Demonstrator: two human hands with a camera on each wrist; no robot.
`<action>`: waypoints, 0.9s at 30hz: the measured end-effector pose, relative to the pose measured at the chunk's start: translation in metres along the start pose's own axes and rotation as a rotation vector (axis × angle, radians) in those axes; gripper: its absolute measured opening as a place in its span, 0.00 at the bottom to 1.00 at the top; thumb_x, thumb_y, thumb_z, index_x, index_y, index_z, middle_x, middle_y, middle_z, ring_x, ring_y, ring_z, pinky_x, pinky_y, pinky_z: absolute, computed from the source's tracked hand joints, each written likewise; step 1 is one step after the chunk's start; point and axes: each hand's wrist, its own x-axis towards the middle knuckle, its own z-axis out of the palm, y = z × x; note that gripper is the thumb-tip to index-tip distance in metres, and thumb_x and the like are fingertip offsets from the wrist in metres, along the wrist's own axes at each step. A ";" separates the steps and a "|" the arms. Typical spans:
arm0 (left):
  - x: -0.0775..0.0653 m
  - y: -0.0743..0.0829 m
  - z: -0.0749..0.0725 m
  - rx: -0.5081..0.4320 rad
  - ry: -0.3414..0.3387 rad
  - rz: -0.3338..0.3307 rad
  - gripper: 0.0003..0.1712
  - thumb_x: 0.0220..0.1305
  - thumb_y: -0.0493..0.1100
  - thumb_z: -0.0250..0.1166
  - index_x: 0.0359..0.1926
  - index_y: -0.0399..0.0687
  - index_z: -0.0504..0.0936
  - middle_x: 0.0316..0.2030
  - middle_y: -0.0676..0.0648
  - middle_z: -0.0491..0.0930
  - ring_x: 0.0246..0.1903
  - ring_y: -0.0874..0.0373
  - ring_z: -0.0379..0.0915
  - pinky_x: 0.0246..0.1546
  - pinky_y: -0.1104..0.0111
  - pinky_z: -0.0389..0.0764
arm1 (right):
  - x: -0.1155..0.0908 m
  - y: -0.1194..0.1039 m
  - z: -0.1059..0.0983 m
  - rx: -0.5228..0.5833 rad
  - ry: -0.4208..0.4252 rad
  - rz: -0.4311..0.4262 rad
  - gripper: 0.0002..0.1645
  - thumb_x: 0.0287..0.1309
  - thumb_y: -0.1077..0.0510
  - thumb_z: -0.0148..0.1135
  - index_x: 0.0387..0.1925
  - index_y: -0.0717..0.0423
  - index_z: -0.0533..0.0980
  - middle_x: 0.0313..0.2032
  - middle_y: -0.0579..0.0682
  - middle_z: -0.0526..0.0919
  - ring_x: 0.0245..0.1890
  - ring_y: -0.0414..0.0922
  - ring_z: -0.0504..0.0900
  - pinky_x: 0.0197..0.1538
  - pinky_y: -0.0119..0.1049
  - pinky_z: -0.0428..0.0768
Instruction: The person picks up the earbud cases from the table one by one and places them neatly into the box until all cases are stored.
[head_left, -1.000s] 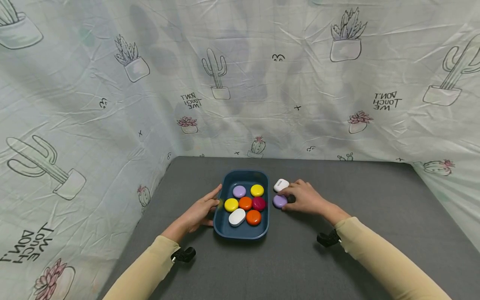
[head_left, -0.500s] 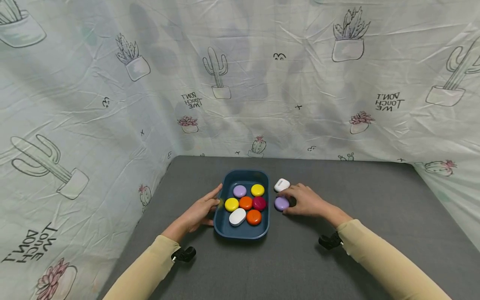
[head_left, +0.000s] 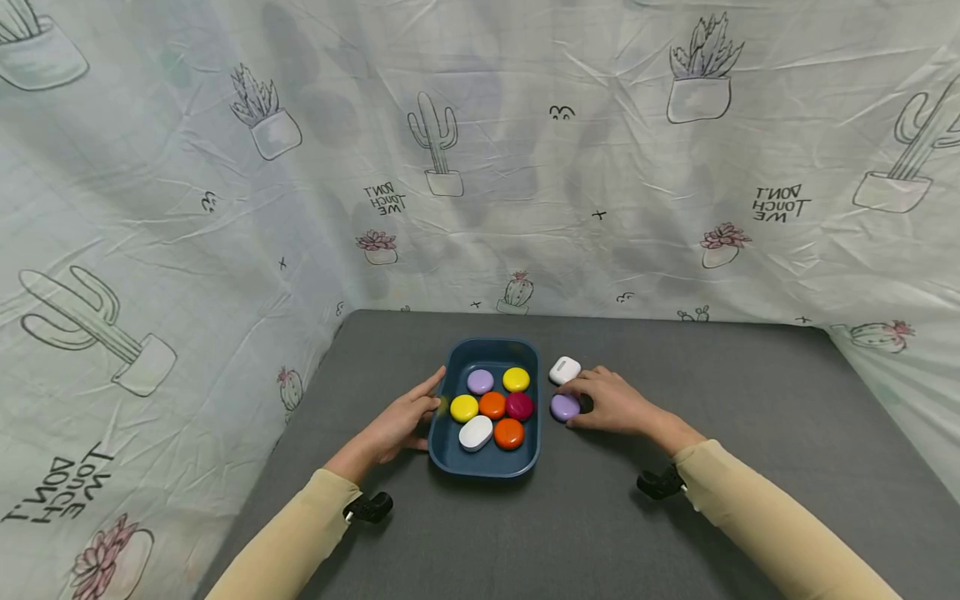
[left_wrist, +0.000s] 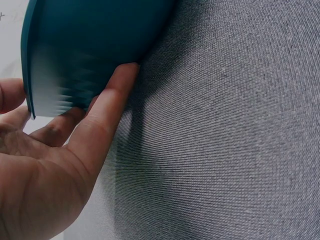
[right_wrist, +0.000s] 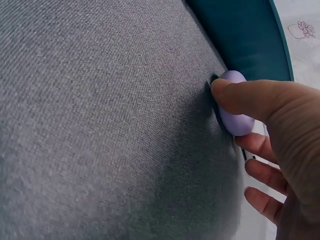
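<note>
My left hand [head_left: 400, 422] lies along the left side of a dark blue tray [head_left: 483, 475], fingers spread and extended. In the left wrist view its fingertips touch the tray's outer wall [left_wrist: 95, 45], one low near the table. To the right of the tray, my right hand [head_left: 611, 402] pinches a glossy purple rounded disc [head_left: 564, 407] between thumb and fingers. The right wrist view shows the thumb across the face of this purple disc [right_wrist: 239, 123], low over the table, with the other fingers behind it. A small black thing [head_left: 587, 403] shows partly under the hand.
Inside the tray lie several glossy rounded pieces: a purple one [head_left: 480, 382], two yellow, two orange, a dark red one [head_left: 519, 407] and a white oval [head_left: 476, 433]. A white rounded case [head_left: 565, 370] sits just beyond my right hand. A printed curtain [head_left: 480, 167] hangs behind the grey table [head_left: 675, 358].
My right hand has shifted slightly with its fingers around the purple disc, and less of the black thing shows. The left hand and tray stay in place.
</note>
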 end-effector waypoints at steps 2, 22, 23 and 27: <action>0.000 0.000 0.000 0.002 0.003 -0.001 0.36 0.79 0.45 0.50 0.80 0.79 0.52 0.79 0.39 0.49 0.69 0.36 0.63 0.42 0.48 0.84 | -0.001 0.000 -0.002 -0.006 0.011 -0.003 0.28 0.54 0.48 0.78 0.57 0.46 0.83 0.54 0.49 0.82 0.47 0.48 0.72 0.49 0.50 0.71; -0.001 0.000 0.000 -0.015 -0.022 -0.001 0.36 0.80 0.45 0.49 0.81 0.76 0.51 0.79 0.38 0.49 0.69 0.37 0.63 0.43 0.47 0.84 | 0.000 -0.028 -0.046 -0.022 0.139 -0.071 0.33 0.51 0.52 0.81 0.60 0.43 0.82 0.49 0.48 0.83 0.50 0.49 0.71 0.49 0.49 0.71; -0.001 0.000 0.000 -0.015 -0.023 0.000 0.36 0.80 0.44 0.49 0.81 0.75 0.51 0.79 0.37 0.49 0.69 0.37 0.63 0.43 0.47 0.84 | 0.002 -0.031 -0.048 -0.015 0.139 -0.076 0.33 0.51 0.52 0.81 0.60 0.43 0.82 0.49 0.47 0.83 0.50 0.48 0.71 0.49 0.49 0.71; -0.002 0.001 0.000 -0.020 -0.026 0.003 0.36 0.80 0.44 0.48 0.81 0.74 0.50 0.79 0.37 0.49 0.69 0.36 0.63 0.43 0.47 0.84 | 0.008 -0.041 -0.051 0.000 0.114 -0.100 0.32 0.51 0.52 0.81 0.60 0.42 0.83 0.48 0.45 0.82 0.50 0.47 0.70 0.50 0.48 0.71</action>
